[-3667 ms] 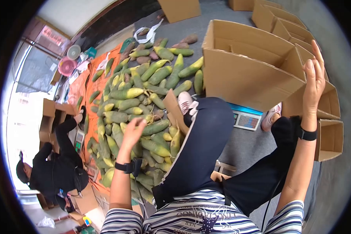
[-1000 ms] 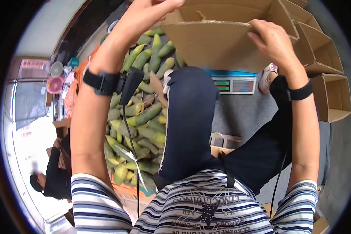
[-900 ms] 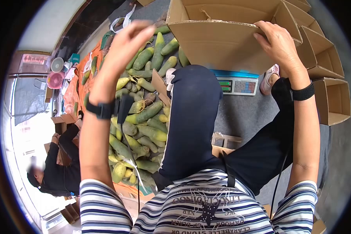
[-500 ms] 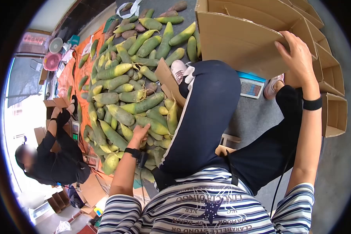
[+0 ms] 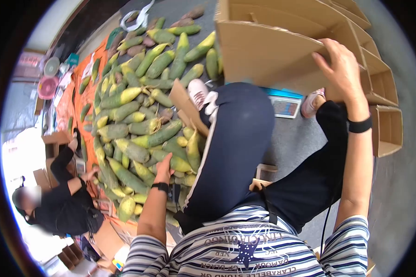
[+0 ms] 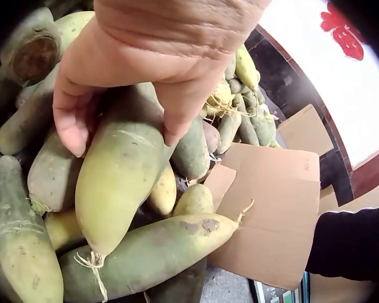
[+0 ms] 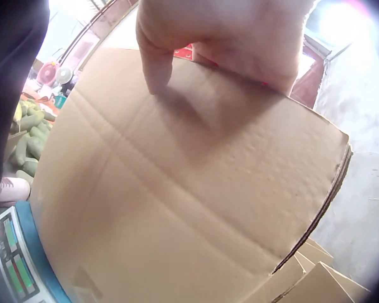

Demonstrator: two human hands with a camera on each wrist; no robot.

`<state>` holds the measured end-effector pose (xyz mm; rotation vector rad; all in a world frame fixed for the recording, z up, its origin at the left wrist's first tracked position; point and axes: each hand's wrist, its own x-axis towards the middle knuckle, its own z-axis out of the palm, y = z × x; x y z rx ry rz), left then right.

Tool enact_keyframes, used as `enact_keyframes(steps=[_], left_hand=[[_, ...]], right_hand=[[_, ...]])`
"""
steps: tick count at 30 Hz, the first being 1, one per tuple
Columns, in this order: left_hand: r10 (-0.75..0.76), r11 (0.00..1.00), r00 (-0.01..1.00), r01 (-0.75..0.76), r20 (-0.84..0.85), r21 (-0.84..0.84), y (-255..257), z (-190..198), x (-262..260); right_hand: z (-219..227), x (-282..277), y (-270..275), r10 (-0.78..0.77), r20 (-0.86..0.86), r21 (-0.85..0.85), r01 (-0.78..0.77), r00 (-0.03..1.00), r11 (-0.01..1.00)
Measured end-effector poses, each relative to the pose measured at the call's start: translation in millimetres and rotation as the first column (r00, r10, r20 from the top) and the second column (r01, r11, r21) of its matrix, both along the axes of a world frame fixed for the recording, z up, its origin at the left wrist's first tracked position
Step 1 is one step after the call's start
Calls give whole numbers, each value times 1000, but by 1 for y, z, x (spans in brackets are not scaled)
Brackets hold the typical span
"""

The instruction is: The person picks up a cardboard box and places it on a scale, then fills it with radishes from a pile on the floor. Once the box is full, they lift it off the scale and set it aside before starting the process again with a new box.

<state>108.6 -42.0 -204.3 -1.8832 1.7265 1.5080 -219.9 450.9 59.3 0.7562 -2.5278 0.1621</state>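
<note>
My left hand [image 5: 163,170] reaches into a big heap of green radishes [image 5: 138,138]. In the left wrist view its thumb and fingers curl round the sides of one thick green radish [image 6: 117,170], whose pale, rooty tip points towards the camera. The far end of that radish is hidden under the palm. My right hand [image 5: 341,64] grips the top edge of a large open cardboard box [image 5: 268,55], thumb on the outer wall [image 7: 177,164] and fingers over the rim. Beneath the box shows a blue weighing scale [image 5: 285,107].
Further open cartons [image 5: 387,129] line the right side. An upright cardboard flap [image 5: 185,108] divides the heap from my shoe [image 5: 198,92]. Reddish roots [image 5: 189,13] lie at the back beside a white plastic bag [image 5: 137,17]. Another person [image 5: 64,203] sits at the left.
My left hand has left the box's side, come down to the heap and now grips a radish. The right hand, raised at first, has come onto the box edge and stays there.
</note>
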Motion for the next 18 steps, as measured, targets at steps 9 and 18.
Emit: enact_keyframes(steps=[9, 18], left_hand=[[-323, 925, 830, 175, -456, -336, 30, 85, -62], [-732, 668, -15, -213, -681, -713, 163, 321, -212]], right_hand=[[1, 7, -2, -38, -5, -47, 38, 999, 998], [2, 12, 0, -82, 93, -44, 86, 992, 995]])
